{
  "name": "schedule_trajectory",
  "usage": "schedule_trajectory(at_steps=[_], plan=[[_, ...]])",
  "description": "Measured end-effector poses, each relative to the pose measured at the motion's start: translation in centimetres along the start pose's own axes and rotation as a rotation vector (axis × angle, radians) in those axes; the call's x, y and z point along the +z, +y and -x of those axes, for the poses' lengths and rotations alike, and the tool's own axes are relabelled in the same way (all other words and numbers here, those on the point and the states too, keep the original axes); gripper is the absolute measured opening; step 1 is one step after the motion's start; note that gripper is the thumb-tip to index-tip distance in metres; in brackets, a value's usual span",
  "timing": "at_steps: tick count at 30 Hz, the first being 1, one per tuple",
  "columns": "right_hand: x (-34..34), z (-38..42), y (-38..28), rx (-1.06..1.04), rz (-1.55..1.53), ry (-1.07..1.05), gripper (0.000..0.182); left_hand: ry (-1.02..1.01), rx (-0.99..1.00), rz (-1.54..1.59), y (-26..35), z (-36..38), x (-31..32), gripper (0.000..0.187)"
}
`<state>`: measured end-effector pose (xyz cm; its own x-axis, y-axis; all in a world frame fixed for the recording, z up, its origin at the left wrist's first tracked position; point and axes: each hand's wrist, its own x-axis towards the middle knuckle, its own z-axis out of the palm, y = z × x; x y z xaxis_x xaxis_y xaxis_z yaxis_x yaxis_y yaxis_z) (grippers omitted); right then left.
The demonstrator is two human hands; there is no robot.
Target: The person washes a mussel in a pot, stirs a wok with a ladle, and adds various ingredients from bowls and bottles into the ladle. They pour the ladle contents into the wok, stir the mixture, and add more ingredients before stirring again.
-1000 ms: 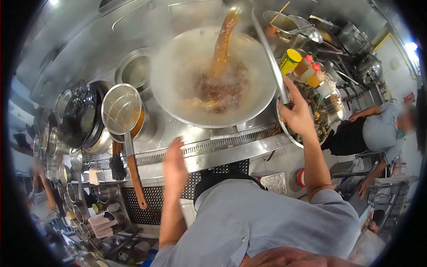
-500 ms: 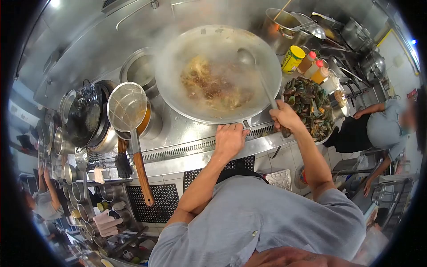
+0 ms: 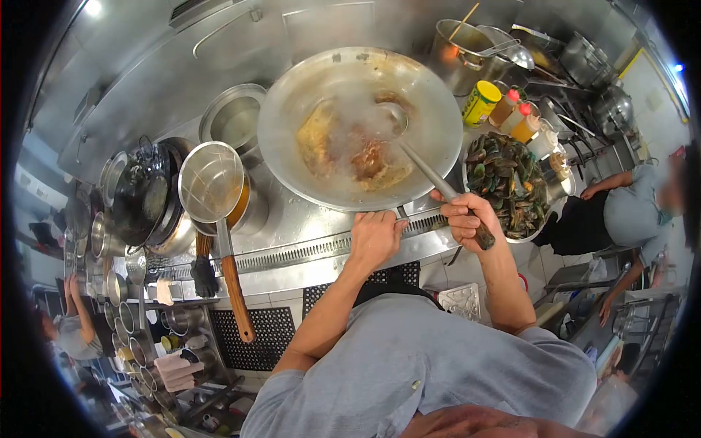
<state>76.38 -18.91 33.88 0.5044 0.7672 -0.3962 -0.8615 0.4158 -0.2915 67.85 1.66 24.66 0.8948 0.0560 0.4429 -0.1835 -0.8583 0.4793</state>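
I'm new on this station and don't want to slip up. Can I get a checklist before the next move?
1. Right hand closed round the ladle: ok.
2. Ladle's scoop inside the wok: ok.
3. Left hand firmly gripping the wok: cannot tell; it is at the near rim, fingers partly hidden.
4. Clear view into the wok: not ok, steam hazes the food.
5. Shellfish apart from the wok's contents: ok, in their own container beside it.
6. Flame under the wok: cannot tell, hidden.
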Motion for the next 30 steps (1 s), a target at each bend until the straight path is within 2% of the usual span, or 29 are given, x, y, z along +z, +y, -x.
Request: schedule_trajectory(at_steps=[2,3,6,12,13,16,21,23,25,26,29,30], plan=[[0.7,0.8,-0.8,-0.077,0.226,0.081,0.033,0.011,0.005,-0.008,0.1,0.0,0.0,0.030],[1.5,1.1,-1.3,-0.085,0.227,0.083,0.033,0.007,-0.002,-0.005,0.1,0.0,0.0,0.032],[4.5,2.1,-2.8,-0.239,0.639,0.233,0.037,-0.016,-0.019,-0.037,0.3,-0.1,0.0,0.035],[8.3,3.6,-5.8,-0.587,1.249,0.279,0.054,-0.004,-0.018,-0.080,0.4,-0.2,0.2,0.037],[8.1,3.6,-5.7,-0.579,1.245,0.281,0.054,0.032,-0.005,-0.064,0.4,-0.2,0.2,0.038],[7.1,2.8,-4.3,-0.731,1.334,0.392,0.056,0.051,0.008,-0.075,0.5,-0.3,0.1,0.038],[2.4,1.9,-2.5,-0.509,1.221,0.313,0.052,-0.010,-0.050,-0.013,0.6,0.0,-0.6,0.031],[0.7,1.1,-2.8,-0.336,1.251,0.334,0.049,-0.033,-0.091,0.051,1.4,0.5,-1.5,0.029],[-0.7,0.2,-3.3,-0.319,1.289,0.338,0.047,0.255,-0.083,0.099,2.5,2.1,-2.4,0.034],[-1.2,-0.4,-3.7,-0.258,1.330,0.363,0.052,0.278,-0.078,0.098,2.4,3.7,-2.8,0.039],[-3.3,-1.9,-4.4,-0.186,1.332,0.353,0.055,0.168,-0.297,0.119,1.8,10.3,-3.1,0.031],[-2.9,-2.0,-4.8,-0.079,1.116,0.335,0.053,0.092,-0.360,0.076,1.0,13.0,-2.9,0.028]])
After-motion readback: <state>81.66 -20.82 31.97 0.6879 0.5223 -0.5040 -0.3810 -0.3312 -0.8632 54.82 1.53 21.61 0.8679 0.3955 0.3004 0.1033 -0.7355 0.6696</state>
